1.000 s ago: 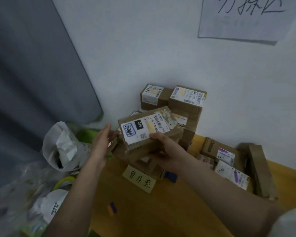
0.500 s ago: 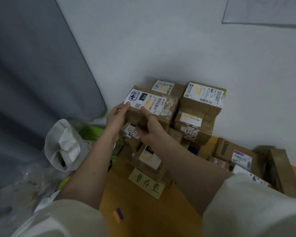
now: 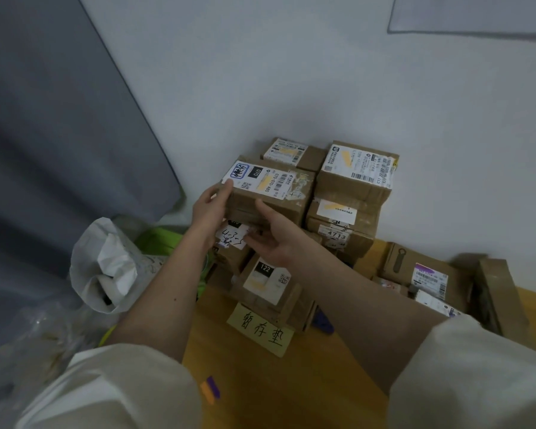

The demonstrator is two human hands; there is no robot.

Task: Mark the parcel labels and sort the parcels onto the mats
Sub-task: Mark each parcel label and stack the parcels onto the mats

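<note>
While both hands reach in, the parcel [image 3: 268, 193] sits on top of the stack of cardboard boxes against the white wall [image 3: 291, 72], label up. Its white label [image 3: 259, 179] reads 070, with a blue-inked scribble at the left end. Left hand [image 3: 209, 209] grips the parcel's left end, fingers [image 3: 226, 185] curled round the top edge, thumb side hidden. Right hand [image 3: 276, 236] is at the front face: thumb laid up against the side, the other fingers loose and spread below, pinching nothing that I can see. Parcel is level, touching the tall box stack [image 3: 353, 193] on its right; a smaller labelled box [image 3: 291, 153] lies behind it. Under the hands, a box with handwritten note [image 3: 232, 238], and lower, a box marked 122 [image 3: 265, 278]. All stand on the yellow mat [image 3: 276, 382], which bears a paper tag with handwritten characters [image 3: 260, 329]. Orange-and-purple marker [image 3: 210, 390] lies on the mat near the sleeves. Right side: more parcels [image 3: 427, 277] lying flat by the wall. Left of mat: white plastic bag [image 3: 102, 267], grey curtain [image 3: 44, 134]. Cream sleeves [image 3: 112, 394] on both arms.
</note>
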